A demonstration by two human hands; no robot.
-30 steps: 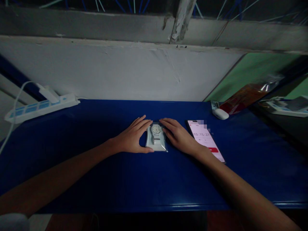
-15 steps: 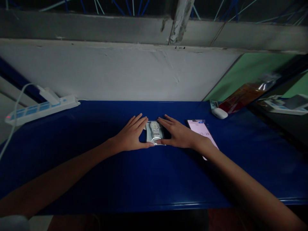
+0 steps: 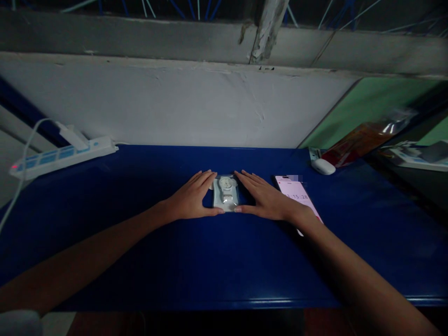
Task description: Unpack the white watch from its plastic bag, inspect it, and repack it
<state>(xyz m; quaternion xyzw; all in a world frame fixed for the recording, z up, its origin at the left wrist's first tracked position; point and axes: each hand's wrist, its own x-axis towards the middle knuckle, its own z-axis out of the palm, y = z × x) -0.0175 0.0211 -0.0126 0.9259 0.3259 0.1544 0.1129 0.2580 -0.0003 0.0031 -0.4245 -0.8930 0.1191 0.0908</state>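
A small clear packet [image 3: 226,193] with a pale round-headed item inside lies flat on the blue table [image 3: 210,261], between my hands. My left hand [image 3: 192,196] rests at its left side, fingers stretched out, thumb tip at the packet's lower left corner. On the other side my right hand [image 3: 261,196] lies with its fingers extended and its thumb at the lower right corner. Neither hand is wrapped round anything. A phone [image 3: 297,193] with a lit pink screen lies just right of my right hand, partly hidden by my forearm.
A white power strip [image 3: 66,156] with a plugged-in charger and cable sits at the back left. At the back right are a white rounded case [image 3: 323,166] and a clear plastic bag with reddish-brown contents [image 3: 360,140]. A pale wall [image 3: 175,102] borders the table's far edge.
My right hand has shifted slightly right, and its thumb has moved off the packet's face to its corner. More of the packet shows. The whole view has shifted a little.
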